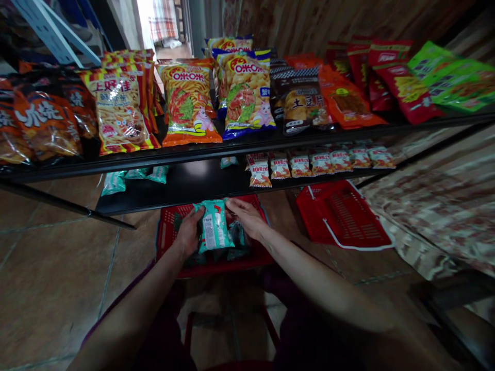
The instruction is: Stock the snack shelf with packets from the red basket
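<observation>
Between my two hands is a teal snack bag (215,226), its printed back facing up. My left hand (189,232) grips the bag's left edge, with the fingers partly hidden. At the upper right corner, my right hand (246,216) pinches the same bag. Both hands are over a red shopping basket (164,237), in which more dark teal bags (240,239) lie in shadow. Just beyond the basket runs a black lower shelf (185,188). On its left side lie several teal bags (114,181), and another sits near the middle.
Above, an upper shelf (185,154) holds rows of upright snack bags (191,103) close over my hands. Small white-and-red packets (299,164) line the lower shelf's right side. Another red basket (344,216) with a white handle rests on the tiled floor (58,273) at right.
</observation>
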`<state>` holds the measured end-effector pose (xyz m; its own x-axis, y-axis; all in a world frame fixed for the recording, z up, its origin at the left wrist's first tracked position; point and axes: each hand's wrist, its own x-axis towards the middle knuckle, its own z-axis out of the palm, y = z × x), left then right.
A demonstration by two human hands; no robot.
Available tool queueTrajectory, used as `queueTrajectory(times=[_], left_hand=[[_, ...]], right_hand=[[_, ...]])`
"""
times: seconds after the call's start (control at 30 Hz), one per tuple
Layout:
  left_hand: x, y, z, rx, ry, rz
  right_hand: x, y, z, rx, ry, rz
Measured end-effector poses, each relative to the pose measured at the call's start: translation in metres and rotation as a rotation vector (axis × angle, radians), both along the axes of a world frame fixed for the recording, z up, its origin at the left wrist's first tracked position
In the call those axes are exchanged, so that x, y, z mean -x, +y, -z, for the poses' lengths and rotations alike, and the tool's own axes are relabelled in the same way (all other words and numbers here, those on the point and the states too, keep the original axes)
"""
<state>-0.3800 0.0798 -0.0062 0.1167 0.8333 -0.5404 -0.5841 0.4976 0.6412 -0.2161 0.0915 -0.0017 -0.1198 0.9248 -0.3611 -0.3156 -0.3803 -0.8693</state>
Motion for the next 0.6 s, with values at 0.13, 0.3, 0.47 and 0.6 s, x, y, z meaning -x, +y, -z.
queueTrajectory(times=[0.13, 0.3, 0.47, 0.6], left_hand=[[-0.003, -0.005, -0.001, -0.032, 0.086, 0.066], [-0.003, -0.008, 0.001, -0.084, 0.122, 0.15], [-0.003, -0.01, 0.003, -0.071, 0.062, 0.209], [-0.004, -0.017, 0.002, -0.038, 0.05, 0.307]], right_hand=[[-0.006, 0.007, 0.005, 0.033, -0.069, -0.009], [-0.009, 0.009, 0.004, 0.165, -0.076, 0.12], [-0.011, 0.013, 0.003, 0.21, -0.026, 0.222], [-0.019, 0.02, 0.003, 0.246, -0.008, 0.341]])
